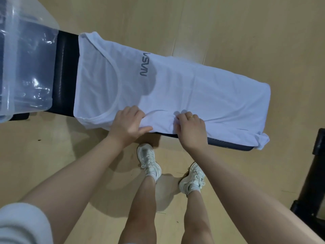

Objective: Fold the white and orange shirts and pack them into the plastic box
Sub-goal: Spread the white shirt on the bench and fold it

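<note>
The left hand and the right hand sit close together at the near edge of the white shirt. Both hands curl their fingers and pinch the cloth there. The shirt lies flat on the dark surface, stretching long from left to right, away from the hands. The plastic box stands at the left end, nearer the left hand. No orange shirt shows.

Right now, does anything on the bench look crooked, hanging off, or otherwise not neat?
Yes. The white shirt lies along the black bench, but its corner at the right end hangs bunched over the bench edge. The fabric is also puckered where the left hand and right hand take their grip. No orange shirt is in view.
</note>
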Demonstrator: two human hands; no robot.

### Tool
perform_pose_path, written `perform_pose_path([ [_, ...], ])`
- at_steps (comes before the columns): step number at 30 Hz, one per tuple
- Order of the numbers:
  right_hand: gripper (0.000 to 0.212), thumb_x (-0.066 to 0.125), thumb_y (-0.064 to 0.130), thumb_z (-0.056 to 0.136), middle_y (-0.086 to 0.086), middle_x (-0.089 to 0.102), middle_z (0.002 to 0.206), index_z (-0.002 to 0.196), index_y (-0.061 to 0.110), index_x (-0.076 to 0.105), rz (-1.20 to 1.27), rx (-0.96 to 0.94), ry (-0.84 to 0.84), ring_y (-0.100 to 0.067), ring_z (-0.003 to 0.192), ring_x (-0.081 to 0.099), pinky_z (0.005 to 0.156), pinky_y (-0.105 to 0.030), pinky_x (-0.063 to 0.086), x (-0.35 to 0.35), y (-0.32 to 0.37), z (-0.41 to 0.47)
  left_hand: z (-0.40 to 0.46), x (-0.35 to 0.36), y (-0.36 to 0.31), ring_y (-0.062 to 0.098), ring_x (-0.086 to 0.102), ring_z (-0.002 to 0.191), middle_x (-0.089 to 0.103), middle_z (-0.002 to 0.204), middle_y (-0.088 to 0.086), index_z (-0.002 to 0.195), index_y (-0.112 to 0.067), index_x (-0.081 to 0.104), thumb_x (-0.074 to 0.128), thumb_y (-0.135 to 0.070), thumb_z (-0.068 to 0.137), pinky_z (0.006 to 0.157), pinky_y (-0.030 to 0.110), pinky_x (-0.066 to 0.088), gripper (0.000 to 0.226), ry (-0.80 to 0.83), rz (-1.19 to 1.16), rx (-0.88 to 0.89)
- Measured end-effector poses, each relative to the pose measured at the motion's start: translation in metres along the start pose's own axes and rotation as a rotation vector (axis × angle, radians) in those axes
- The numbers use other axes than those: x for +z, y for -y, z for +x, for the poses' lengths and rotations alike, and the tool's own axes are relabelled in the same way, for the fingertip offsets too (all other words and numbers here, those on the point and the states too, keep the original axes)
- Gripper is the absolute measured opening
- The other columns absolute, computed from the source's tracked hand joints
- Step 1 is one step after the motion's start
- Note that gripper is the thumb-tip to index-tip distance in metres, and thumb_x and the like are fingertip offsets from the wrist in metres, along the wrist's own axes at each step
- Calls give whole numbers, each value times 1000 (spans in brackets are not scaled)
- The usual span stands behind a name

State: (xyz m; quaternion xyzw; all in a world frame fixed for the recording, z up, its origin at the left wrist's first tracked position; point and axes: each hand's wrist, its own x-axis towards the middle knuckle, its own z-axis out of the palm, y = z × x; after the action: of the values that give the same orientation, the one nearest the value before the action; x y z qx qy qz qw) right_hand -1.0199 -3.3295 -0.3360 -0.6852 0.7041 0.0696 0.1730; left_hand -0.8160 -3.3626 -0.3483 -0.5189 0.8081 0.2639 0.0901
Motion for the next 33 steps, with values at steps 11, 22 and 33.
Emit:
perform_pose_path([
  [11, 25, 44, 16, 91, -10, 61, 103, 112, 10, 56, 210, -55, 160, -33, 96, 54, 72, -34, 31, 0, 35, 13, -21, -27, 53, 37, 63, 69, 64, 70, 24, 99, -1, 52, 50, -40, 90, 59, 34, 36, 40, 64, 29, -271],
  [22, 36, 63, 18, 82, -17, 57, 117, 114, 3, 56, 103, 318, 44, -40, 104, 53, 87, -47, 40, -12, -114, -69, 2, 4, -101, 31, 64, 84, 65, 98, 11, 100, -8, 64, 51, -15, 65, 75, 33, 49, 37, -105, -35, 82],
  [33, 24, 58, 15, 84, -11, 50, 112, 107, 16, 63, 481, 318, -1, -32, 103, 46, 92, -44, 43, -4, -213, -69, 26, 77, -211, 42, 55, 116, 49, 133, 28, 121, 3, 55, 40, -23, 82, 93, 51, 47, 49, 24, -59, 17],
])
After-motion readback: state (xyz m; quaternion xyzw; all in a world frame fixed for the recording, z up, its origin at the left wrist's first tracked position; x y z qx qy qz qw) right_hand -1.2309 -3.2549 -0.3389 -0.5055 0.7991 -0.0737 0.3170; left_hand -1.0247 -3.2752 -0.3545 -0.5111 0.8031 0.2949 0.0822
